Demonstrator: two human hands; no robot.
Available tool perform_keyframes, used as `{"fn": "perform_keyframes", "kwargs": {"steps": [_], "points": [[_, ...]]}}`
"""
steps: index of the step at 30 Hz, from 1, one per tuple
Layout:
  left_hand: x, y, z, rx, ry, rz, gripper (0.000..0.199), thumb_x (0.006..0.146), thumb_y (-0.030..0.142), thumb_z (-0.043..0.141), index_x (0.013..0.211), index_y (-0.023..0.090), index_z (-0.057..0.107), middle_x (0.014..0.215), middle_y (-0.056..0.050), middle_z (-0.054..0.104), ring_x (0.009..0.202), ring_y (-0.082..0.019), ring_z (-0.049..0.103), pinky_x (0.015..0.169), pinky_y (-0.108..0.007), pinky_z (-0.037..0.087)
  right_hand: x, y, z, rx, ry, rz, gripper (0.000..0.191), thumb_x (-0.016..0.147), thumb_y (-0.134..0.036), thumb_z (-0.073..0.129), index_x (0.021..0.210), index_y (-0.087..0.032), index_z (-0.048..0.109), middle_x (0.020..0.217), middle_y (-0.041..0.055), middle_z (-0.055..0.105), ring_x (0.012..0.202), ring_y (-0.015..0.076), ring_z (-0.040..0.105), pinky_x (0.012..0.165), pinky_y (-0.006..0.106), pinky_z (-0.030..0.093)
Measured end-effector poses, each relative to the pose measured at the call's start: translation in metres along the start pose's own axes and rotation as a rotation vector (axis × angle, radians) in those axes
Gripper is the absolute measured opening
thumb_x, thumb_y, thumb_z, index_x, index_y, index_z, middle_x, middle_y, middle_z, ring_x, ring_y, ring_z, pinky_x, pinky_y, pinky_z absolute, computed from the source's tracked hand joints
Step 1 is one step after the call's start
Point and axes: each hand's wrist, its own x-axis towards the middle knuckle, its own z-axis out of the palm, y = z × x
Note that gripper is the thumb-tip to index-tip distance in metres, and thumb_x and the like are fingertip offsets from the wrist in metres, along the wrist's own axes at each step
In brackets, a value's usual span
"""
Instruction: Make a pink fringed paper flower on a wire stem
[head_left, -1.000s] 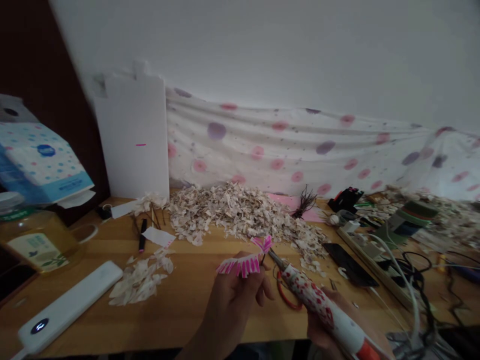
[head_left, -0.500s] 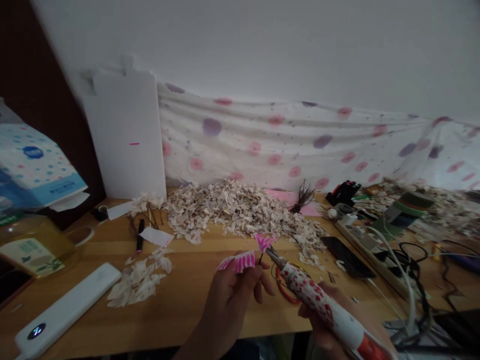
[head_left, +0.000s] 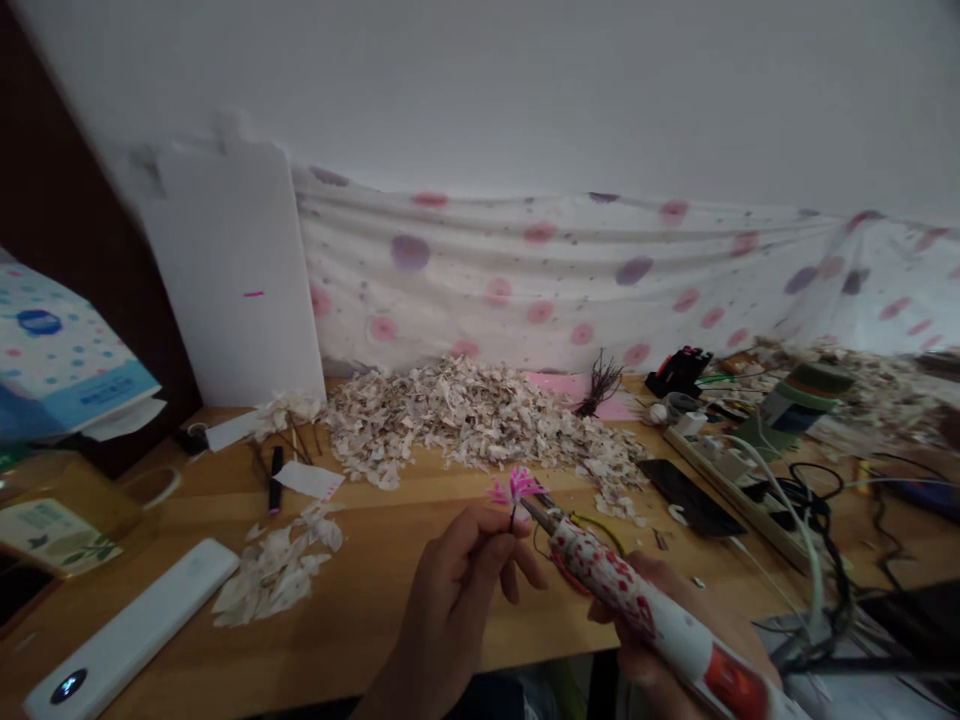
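Observation:
A small pink-and-white paper flower (head_left: 516, 486) with a fringed top stands on a thin dark stem. My left hand (head_left: 469, 565) pinches that stem just under the flower, thumb against forefinger, the other fingers loosely curled. My right hand (head_left: 652, 615) is wrapped round a thick white soldering-iron-like tool (head_left: 600, 575) with red markings and a narrow metal tip. That tip points up and left, touching or very close to the flower's right side. Behind the tool lie pliers with yellow and red handles (head_left: 611, 530), partly covered.
A large heap of pale dried petals (head_left: 465, 415) spreads along the back. At left are a small petal pile (head_left: 277, 570), a marker (head_left: 276, 480), a paper strip (head_left: 307, 480) and a white power bank (head_left: 135, 625). A phone (head_left: 690, 500) and power strip (head_left: 739, 485) with cables lie right.
The striped pink paper strip that hung left from my fingers now wraps round the stem as a fringed flower. The tool has shifted slightly left and down; the view has turned a little.

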Motion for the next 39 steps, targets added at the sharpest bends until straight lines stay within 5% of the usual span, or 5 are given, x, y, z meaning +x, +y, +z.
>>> {"fn": "perform_keyframes", "kwargs": {"steps": [8, 19, 27, 34, 39], "points": [[-0.005, -0.005, -0.003, 0.021, -0.01, -0.025, 0.038, 0.099, 0.053, 0.059, 0.098, 0.017, 0.071, 0.072, -0.004, 0.072, 0.064, -0.013, 0.06, 0.062, -0.022, 0.049, 0.006, 0.004, 0.004, 0.216, 0.019, -0.011, 0.043, 0.096, -0.062, 0.061, 0.076, -0.025, 0.069, 0.062, -0.0036, 0.068, 0.048, 0.0129, 0.064, 0.048, 0.02, 0.049], [-0.005, -0.01, -0.011, 0.036, 0.041, -0.014, 0.031, 0.1, 0.048, 0.061, 0.094, 0.018, 0.069, 0.072, -0.004, 0.074, 0.061, -0.012, 0.061, 0.058, -0.021, 0.048, -0.008, 0.017, 0.004, 0.369, 0.021, 0.28, 0.046, 0.087, -0.065, 0.068, 0.077, -0.021, 0.076, 0.071, 0.0047, 0.071, 0.062, 0.0197, 0.066, 0.058, 0.027, 0.052], [-0.002, -0.01, -0.012, -0.1, 0.108, -0.011, 0.029, 0.095, 0.047, 0.069, 0.09, 0.018, 0.067, 0.065, 0.001, 0.07, 0.058, -0.009, 0.06, 0.058, -0.018, 0.047, -0.006, 0.09, -0.014, -0.039, 0.196, 0.582, 0.038, 0.088, -0.058, 0.065, 0.098, -0.022, 0.06, 0.059, -0.0054, 0.055, 0.047, 0.0146, 0.053, 0.046, 0.025, 0.043], [0.0, -0.012, -0.011, -0.115, 0.117, 0.07, 0.03, 0.095, 0.047, 0.068, 0.091, 0.018, 0.067, 0.065, -0.001, 0.07, 0.059, -0.012, 0.062, 0.056, -0.022, 0.049, -0.009, 0.188, -0.002, -0.229, 0.24, 0.664, 0.038, 0.074, -0.061, 0.054, 0.083, -0.024, 0.053, 0.067, 0.0044, 0.06, 0.061, 0.0261, 0.063, 0.058, 0.039, 0.05], [0.003, -0.011, -0.004, -0.075, 0.259, 0.056, 0.031, 0.092, 0.048, 0.072, 0.09, 0.018, 0.068, 0.066, 0.0, 0.071, 0.059, -0.011, 0.061, 0.057, -0.021, 0.049, -0.017, 0.214, 0.013, -0.266, 0.169, 0.686, 0.039, 0.081, -0.06, 0.046, 0.085, -0.023, 0.057, 0.083, 0.014, 0.07, 0.077, 0.0318, 0.07, 0.068, 0.043, 0.054]]}}
